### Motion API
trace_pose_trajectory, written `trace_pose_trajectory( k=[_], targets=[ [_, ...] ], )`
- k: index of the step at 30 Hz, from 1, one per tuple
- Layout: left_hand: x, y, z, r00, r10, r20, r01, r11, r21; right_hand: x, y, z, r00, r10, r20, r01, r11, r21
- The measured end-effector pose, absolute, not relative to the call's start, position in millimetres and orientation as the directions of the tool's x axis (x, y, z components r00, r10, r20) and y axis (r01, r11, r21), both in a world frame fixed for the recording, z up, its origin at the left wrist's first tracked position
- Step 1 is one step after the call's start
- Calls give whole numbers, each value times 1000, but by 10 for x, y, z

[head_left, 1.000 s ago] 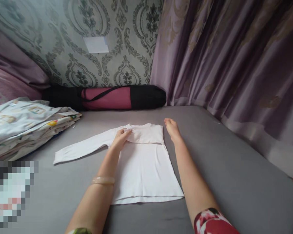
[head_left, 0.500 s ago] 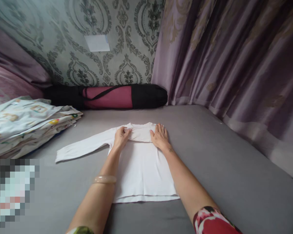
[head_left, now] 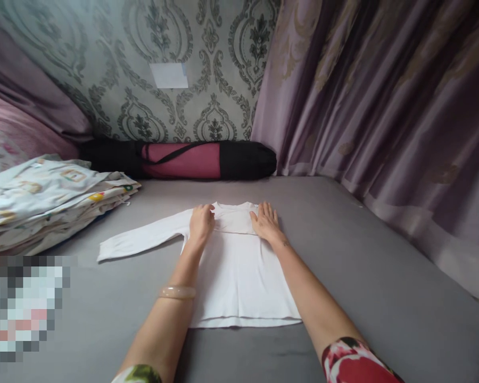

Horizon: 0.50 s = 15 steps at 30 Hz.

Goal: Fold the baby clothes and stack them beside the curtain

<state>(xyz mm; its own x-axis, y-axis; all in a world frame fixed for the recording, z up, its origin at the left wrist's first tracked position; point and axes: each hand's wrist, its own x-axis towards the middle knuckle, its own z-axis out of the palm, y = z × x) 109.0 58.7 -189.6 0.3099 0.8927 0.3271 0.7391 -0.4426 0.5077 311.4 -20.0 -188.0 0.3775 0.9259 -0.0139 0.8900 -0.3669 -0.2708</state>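
A white long-sleeved shirt (head_left: 235, 276) lies spread on the grey sheet, collar away from me. Its right sleeve (head_left: 233, 223) is folded flat across the chest, while the left sleeve (head_left: 143, 238) stretches out to the side. My left hand (head_left: 201, 223) is at the left shoulder, by the end of the folded sleeve, with its fingers curled closed on the cloth; the fingertips are partly hidden. Flat on the right shoulder, over the sleeve's fold, rests my right hand (head_left: 266, 222), its fingers stretched out.
On the left is a stack of folded patterned cloth (head_left: 56, 199). A black and dark pink long bag (head_left: 183, 159) lies along the wall at the back. Purple curtains (head_left: 343, 96) hang on the right. A blurred-out patch (head_left: 24, 314) covers the lower left.
The view has shifted slightly, so everything sits a little further right. My left hand's fingers have turned down and curled more at the shoulder. My right hand stays flat on the shirt.
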Motion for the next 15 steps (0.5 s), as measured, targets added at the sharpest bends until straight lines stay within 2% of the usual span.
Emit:
trace_pose_trajectory(
  k=[6, 13, 15],
  targets=[
    [1098, 622, -1934, 438, 885, 157, 771, -459, 441, 3117, -261, -1914, 381, 924, -31, 903, -379, -202],
    [1060, 620, -1909, 464, 879, 111, 792, -468, 393, 3168, -227, -2000, 391, 919, -48, 909, -394, -135],
    [1058, 640, -1905, 454, 885, 99, 796, -453, 402, 3152, -196, -2006, 364, 931, -2, 924, -361, -125]
  ],
)
